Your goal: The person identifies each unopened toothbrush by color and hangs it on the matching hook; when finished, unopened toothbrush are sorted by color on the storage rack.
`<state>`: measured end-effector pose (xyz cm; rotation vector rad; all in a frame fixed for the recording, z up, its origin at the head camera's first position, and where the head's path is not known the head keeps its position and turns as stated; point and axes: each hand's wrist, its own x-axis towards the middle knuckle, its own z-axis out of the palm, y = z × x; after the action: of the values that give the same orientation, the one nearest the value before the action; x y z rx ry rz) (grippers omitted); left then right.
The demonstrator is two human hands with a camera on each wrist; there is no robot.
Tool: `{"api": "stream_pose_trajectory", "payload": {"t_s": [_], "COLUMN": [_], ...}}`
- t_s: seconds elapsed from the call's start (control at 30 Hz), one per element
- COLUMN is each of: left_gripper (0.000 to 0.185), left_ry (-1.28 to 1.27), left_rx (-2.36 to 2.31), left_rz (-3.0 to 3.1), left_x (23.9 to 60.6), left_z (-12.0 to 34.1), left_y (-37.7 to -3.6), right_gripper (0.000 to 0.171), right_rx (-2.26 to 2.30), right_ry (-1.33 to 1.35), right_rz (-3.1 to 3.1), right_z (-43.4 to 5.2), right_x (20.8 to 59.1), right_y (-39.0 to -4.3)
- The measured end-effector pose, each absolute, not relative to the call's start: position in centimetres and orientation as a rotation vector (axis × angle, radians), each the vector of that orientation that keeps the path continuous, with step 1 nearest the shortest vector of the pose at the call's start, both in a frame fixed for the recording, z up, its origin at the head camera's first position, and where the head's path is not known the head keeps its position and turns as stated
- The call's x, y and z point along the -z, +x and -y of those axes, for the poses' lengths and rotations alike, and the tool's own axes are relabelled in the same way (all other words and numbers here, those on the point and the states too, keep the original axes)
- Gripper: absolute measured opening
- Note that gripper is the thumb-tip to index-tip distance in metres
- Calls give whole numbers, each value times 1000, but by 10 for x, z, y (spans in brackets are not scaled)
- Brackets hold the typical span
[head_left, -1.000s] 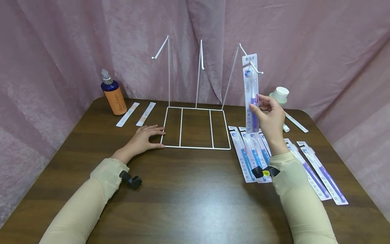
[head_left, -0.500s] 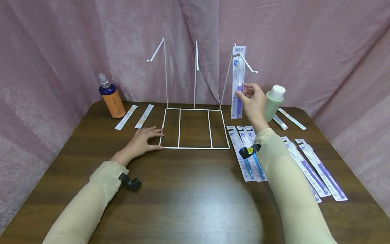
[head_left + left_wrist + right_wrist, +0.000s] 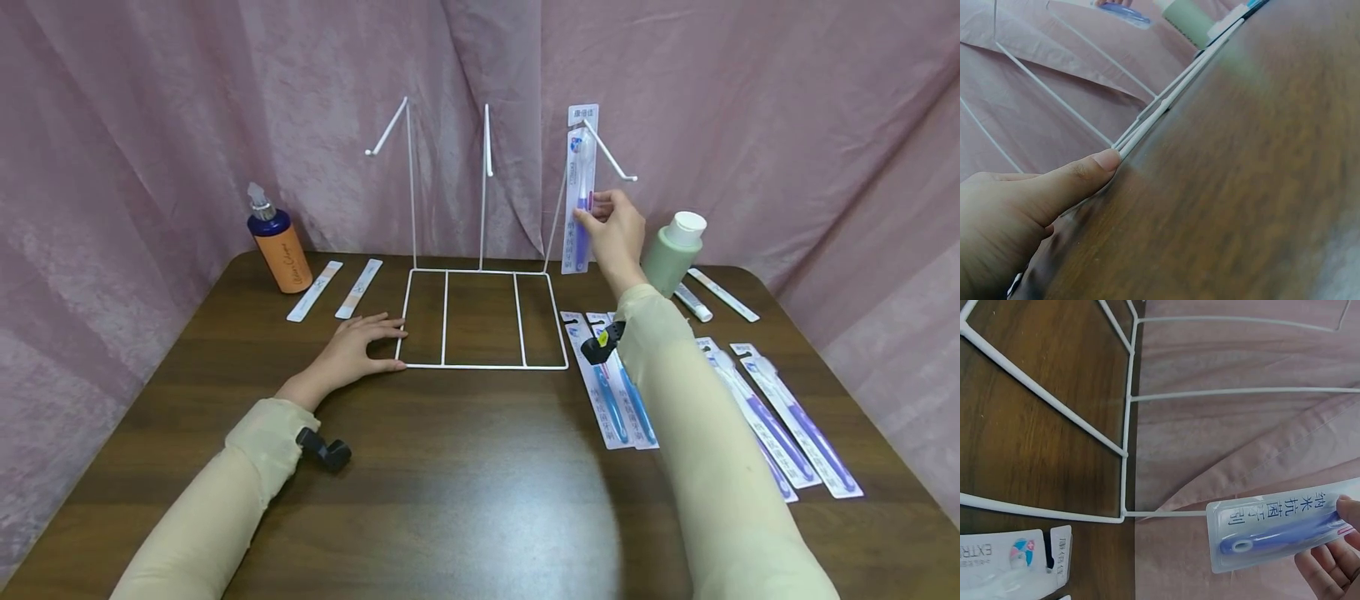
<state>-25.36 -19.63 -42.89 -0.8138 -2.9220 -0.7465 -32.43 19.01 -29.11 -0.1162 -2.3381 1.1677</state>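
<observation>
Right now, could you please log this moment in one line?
right hand: grips purple toothbrush pack, threaded on right hook | left hand: touches rack base

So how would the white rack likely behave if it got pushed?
The rack is probably light, being just thin wire. It would likely slide before tipping, since its base lies flat on the table. Its tall uprights may wobble, unlinked at the top.
</observation>
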Motion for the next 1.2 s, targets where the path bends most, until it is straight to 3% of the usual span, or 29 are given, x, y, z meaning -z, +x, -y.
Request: {"api": "stream_pose_trajectory", "payload": {"t_s": [0.53, 1.2], "left_gripper": [60, 59], "left_ry": [-812, -847], "left_rx": [735, 733], "left_rz": [2909, 2870], "left_x": [427, 425], "left_z": [191, 189], "left_y": [-250, -250], "right_gripper": [40, 40], "right_rx": [-1033, -1027], "right_ry": [-120, -84], "right_rz": [2568, 2639], "right_z": [-189, -189], "right_x": [284, 275], "right_y": [-347, -350]}}
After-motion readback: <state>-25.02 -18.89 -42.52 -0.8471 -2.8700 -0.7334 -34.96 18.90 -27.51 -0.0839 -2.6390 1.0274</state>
